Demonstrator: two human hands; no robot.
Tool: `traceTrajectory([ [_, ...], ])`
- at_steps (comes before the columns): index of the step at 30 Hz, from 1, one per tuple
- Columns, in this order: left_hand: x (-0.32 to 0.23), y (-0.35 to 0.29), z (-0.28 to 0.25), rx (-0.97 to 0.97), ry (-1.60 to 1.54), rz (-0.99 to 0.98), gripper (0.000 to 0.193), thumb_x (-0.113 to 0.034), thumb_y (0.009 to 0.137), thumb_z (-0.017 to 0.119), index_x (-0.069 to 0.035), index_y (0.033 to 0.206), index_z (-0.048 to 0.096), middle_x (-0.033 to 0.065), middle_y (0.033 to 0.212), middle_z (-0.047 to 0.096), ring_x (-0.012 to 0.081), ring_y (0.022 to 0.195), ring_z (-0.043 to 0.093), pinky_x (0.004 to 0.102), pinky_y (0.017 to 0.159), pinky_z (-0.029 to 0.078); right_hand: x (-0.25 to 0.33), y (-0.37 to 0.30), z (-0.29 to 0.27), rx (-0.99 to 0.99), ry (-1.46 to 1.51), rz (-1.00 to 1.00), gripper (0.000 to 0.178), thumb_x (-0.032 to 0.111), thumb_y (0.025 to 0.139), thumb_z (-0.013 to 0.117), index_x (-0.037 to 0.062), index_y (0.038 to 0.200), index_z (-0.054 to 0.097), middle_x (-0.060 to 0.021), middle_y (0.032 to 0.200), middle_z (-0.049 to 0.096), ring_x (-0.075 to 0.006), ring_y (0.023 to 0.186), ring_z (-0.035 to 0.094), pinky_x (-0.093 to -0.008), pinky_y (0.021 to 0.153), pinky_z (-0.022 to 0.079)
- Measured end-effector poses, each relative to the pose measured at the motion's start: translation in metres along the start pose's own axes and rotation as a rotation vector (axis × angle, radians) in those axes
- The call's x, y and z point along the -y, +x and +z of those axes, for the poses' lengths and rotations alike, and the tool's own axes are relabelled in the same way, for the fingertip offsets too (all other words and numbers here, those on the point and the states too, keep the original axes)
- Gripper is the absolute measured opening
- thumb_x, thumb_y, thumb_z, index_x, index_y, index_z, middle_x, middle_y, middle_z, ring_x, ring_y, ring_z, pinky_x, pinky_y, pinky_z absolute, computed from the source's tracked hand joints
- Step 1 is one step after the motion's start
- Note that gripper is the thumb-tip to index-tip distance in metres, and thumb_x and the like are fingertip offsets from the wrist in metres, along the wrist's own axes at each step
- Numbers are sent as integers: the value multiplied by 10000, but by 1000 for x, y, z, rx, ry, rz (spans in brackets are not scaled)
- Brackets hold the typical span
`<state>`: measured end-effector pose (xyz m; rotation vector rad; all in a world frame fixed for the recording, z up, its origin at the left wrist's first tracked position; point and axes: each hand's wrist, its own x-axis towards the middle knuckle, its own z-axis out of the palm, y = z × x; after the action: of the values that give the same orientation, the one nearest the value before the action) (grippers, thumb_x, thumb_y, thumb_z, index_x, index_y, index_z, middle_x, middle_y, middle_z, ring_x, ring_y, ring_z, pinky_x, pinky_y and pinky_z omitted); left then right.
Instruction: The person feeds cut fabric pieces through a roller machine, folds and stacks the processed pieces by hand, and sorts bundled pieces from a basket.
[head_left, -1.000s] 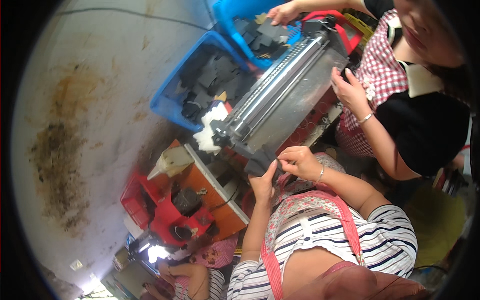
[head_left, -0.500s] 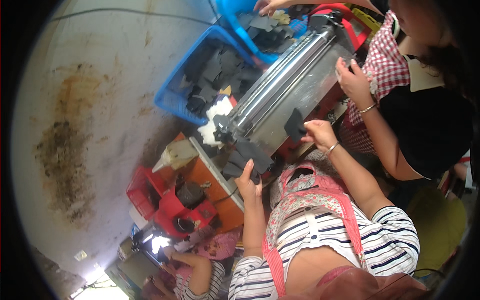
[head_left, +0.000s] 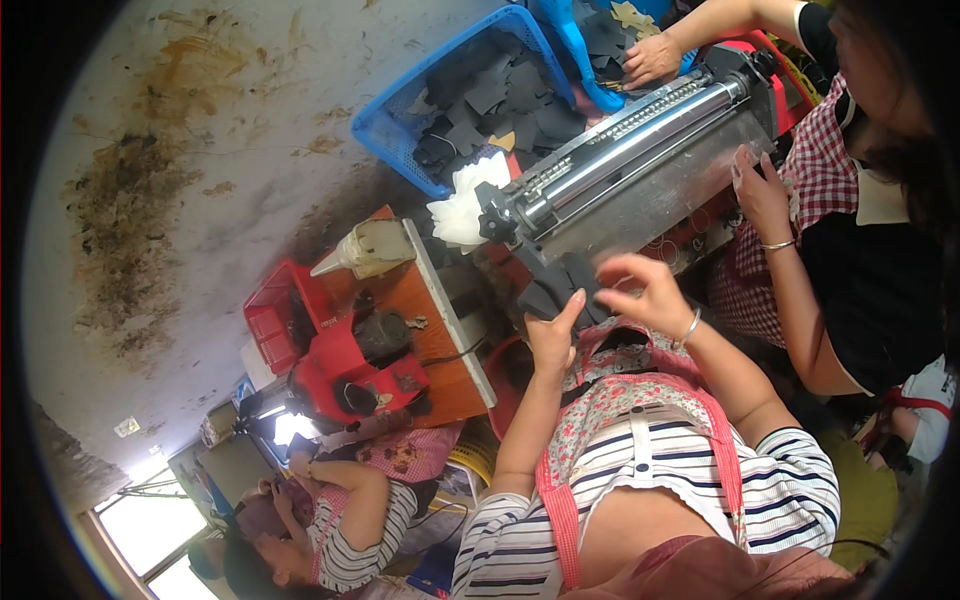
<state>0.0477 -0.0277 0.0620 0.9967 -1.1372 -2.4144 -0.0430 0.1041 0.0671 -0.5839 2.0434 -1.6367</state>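
Several dark grey flat pieces are gripped between the thumb and fingers of my left hand, just below the near end of a roller machine. Right beside them is my right hand, its fingers bent and apart, with nothing seen in it. Whether its fingertips touch the pieces I cannot tell. The machine has shiny metal rollers and a flat metal plate facing me.
Behind the machine, a blue basket holds dark scraps. A co-worker's hand reaches among more scraps; their other hand is by the plate. Left stand an orange table, a glue bottle and a red machine. Another person sits lower left.
My right hand has moved left to beside my left hand, and the dark piece it held is no longer in it. My left hand still holds its pieces. The view has shifted.
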Motion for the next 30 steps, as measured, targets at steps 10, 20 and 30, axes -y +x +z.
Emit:
traceTrajectory([
  [10, 3, -5, -17, 4, -31, 4, 379, 78, 730, 617, 15, 1091, 520, 100, 1017, 575, 191, 914, 587, 315, 813, 484, -31, -12, -1, -211, 409, 483, 92, 66, 731, 612, -26, 740, 615, -22, 658, 580, -112, 573, 563, -244, 541, 481],
  [20, -12, -6, -11, -33, -70, 48, 335, 67, 728, 633, 21, 1048, 544, 86, 970, 591, 173, 852, 594, 300, 768, 485, -38, 28, -5, -445, 943, 446, 203, 95, 889, 473, -67, 1011, 493, -140, 1027, 549, -243, 956, 576, -356, 829, 496],
  [30, -7, -21, -24, 256, -241, -225, 394, -115, 849, 450, 51, 1200, 384, 197, 1135, 507, 324, 998, 560, 447, 816, 513, -5, -41, 19, -103, 205, 262, 199, 78, 815, 596, -41, 974, 610, -72, 827, 633, -79, 693, 576, -228, 573, 483],
])
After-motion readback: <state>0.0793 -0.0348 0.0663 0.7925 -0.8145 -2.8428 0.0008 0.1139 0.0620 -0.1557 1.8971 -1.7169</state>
